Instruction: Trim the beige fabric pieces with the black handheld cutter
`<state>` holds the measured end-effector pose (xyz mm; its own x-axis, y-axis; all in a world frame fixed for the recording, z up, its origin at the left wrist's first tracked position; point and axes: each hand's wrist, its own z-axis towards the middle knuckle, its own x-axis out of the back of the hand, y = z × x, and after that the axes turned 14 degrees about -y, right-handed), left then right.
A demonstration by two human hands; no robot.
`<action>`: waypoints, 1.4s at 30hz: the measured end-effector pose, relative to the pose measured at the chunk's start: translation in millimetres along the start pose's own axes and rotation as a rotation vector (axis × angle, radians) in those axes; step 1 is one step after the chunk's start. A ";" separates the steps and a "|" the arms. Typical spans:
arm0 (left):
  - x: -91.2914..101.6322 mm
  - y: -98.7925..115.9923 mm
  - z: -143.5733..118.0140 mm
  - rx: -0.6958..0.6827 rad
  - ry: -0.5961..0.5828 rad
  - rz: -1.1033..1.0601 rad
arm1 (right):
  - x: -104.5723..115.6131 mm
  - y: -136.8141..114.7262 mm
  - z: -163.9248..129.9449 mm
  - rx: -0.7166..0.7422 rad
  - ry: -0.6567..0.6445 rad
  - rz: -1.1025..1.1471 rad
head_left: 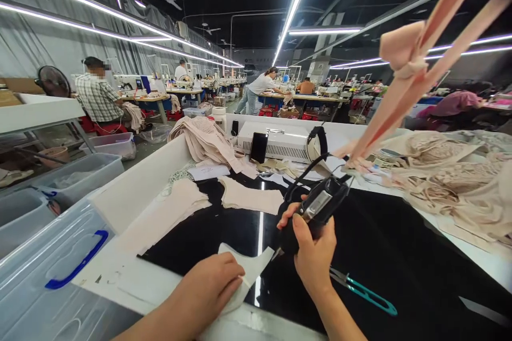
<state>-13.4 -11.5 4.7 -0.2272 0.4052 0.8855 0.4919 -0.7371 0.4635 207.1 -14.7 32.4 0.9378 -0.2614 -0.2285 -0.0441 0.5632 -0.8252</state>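
My right hand (pixel 314 248) is wrapped round a black corded hand tool (pixel 320 205) with a metal plate on its side and a thin metal tip. The tip points down and left, close to the right end of a pale, curved fabric piece (pixel 256 266); I cannot tell whether they touch. With its fingers bent together, my left hand (pixel 216 282) grips and presses this piece at the near edge of a glossy black board (pixel 380 245). Teal-handled thread snips (pixel 372 295) lie right of my right wrist. Pink fabric straps (pixel 400 80) hang down to the tool's upper end.
Stacked pale fabric pieces (pixel 252 195) lie on the board's far side. Heaped beige garments (pixel 452 170) fill the right, near a white vented box (pixel 276 141) and a phone (pixel 258 147). Clear plastic bins (pixel 40 266) stand left. Several people work at sewing tables beyond.
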 end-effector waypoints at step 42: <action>42.6 -18.4 71.6 -0.242 -0.473 0.095 | -24.6 1.7 -27.4 -0.092 -0.020 0.057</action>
<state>28.0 58.0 31.5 0.2392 0.4891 0.8388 0.2711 -0.8632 0.4259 174.5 -28.7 22.4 0.9394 -0.2151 -0.2669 -0.1281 0.5019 -0.8554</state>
